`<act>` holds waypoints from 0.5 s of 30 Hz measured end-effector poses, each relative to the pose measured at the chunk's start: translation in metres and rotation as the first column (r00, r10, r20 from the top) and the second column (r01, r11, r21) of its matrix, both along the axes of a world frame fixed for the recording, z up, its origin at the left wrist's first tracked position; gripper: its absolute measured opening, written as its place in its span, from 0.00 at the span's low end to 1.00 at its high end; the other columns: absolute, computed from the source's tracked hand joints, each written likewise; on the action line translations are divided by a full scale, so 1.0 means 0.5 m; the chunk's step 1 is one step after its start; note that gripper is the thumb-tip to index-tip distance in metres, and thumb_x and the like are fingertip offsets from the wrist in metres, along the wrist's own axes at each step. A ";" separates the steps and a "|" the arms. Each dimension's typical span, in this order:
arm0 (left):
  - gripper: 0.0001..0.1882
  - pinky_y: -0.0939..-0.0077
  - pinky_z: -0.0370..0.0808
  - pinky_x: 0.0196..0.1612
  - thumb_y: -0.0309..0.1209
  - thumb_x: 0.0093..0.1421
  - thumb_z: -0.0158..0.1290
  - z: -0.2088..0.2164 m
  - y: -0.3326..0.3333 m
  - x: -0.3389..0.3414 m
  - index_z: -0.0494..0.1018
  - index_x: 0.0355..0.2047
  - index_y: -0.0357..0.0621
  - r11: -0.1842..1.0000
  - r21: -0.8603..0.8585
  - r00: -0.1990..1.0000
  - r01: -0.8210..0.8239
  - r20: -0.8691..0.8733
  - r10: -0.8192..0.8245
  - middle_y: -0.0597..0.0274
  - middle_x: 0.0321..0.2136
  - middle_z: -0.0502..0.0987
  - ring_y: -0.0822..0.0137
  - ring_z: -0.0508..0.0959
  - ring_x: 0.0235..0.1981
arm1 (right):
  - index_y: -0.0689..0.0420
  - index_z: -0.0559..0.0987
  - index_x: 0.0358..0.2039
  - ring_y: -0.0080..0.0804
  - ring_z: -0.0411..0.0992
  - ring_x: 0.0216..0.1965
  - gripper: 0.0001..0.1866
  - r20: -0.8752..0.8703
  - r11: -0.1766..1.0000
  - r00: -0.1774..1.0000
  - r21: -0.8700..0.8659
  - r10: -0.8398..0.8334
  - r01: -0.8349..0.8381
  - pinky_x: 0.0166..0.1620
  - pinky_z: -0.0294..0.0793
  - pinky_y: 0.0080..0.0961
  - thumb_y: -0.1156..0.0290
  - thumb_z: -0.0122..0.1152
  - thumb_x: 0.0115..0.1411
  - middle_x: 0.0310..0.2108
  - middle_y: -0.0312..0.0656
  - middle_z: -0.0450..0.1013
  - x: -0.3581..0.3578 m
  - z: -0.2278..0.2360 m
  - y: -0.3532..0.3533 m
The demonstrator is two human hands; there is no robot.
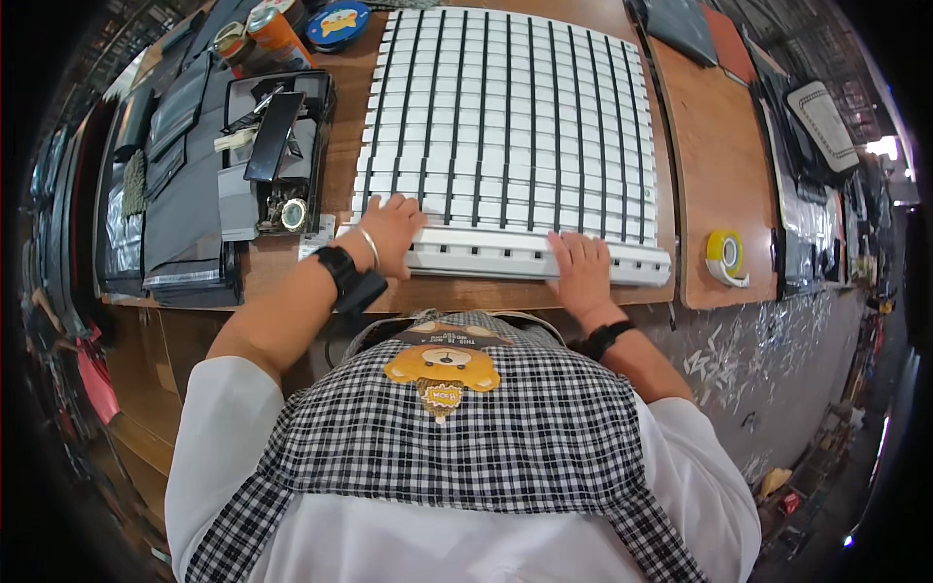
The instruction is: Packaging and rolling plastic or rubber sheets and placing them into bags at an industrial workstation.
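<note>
A large white panel [501, 126] made of rows of flat slats lies on the wooden table in front of me, with black strips running along it from front to back. Along its near edge sits a long white plastic bar [476, 251] with a row of small square holes. My left hand [391, 235] is closed over the bar's left part, fingers on the far side and thumb on the near side. Farther right, my right hand [583, 277] grips the same bar, its fingertips over the top. My palms hide parts of the bar.
At left stand a black tray [321, 146] of small items, dark folded sheets [194, 165], an orange can [275, 34] and a round blue tin [337, 24]. A yellow tape roll [724, 255] lies on the right table. Scraps [739, 350] litter the floor.
</note>
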State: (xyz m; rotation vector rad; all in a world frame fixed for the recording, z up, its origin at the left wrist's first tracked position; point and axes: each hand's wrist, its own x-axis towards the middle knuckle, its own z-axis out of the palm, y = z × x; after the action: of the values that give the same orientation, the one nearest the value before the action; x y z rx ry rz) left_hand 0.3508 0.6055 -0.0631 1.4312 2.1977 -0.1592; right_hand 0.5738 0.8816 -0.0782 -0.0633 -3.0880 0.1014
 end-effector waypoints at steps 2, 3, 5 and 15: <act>0.50 0.48 0.58 0.61 0.45 0.33 0.70 0.013 0.016 -0.038 0.63 0.58 0.45 0.998 -0.063 0.996 0.002 0.094 0.004 0.52 0.52 0.66 0.50 0.63 0.58 | 0.50 0.68 0.57 0.37 0.65 0.54 0.42 0.107 0.989 0.992 -0.135 0.072 -0.057 0.58 0.61 0.43 0.57 0.75 0.41 0.49 0.38 0.70 -0.035 0.005 0.044; 0.52 0.49 0.57 0.62 0.45 0.34 0.69 0.017 0.018 -0.046 0.61 0.60 0.47 0.999 -0.040 0.995 -0.033 0.089 0.037 0.52 0.54 0.65 0.49 0.62 0.59 | 0.50 0.68 0.57 0.37 0.65 0.54 0.42 0.133 0.992 0.989 -0.122 0.059 -0.043 0.58 0.61 0.43 0.57 0.75 0.41 0.49 0.38 0.70 -0.058 0.006 0.065; 0.56 0.44 0.52 0.64 0.45 0.37 0.70 0.021 0.012 -0.039 0.54 0.66 0.54 0.988 0.096 0.993 -0.119 0.029 0.116 0.52 0.60 0.61 0.48 0.60 0.62 | 0.55 0.71 0.55 0.45 0.66 0.53 0.41 0.303 0.961 0.943 -0.272 0.136 -0.051 0.55 0.66 0.37 0.57 0.76 0.39 0.48 0.44 0.71 -0.103 0.011 0.102; 0.55 0.50 0.62 0.59 0.48 0.40 0.70 -0.053 0.025 -0.065 0.53 0.66 0.51 0.946 0.323 0.959 0.003 -0.268 0.089 0.56 0.55 0.68 0.54 0.68 0.55 | 0.59 0.76 0.51 0.46 0.67 0.55 0.33 0.362 0.891 0.931 -0.410 -0.040 0.197 0.57 0.67 0.35 0.58 0.73 0.46 0.52 0.48 0.70 -0.238 0.049 0.145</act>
State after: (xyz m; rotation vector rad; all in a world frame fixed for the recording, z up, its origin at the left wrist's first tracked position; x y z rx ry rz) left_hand 0.3185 0.6178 -0.0897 1.6124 2.5790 0.0164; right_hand 0.4550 0.9543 -0.0536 -0.3239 -3.3184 0.8772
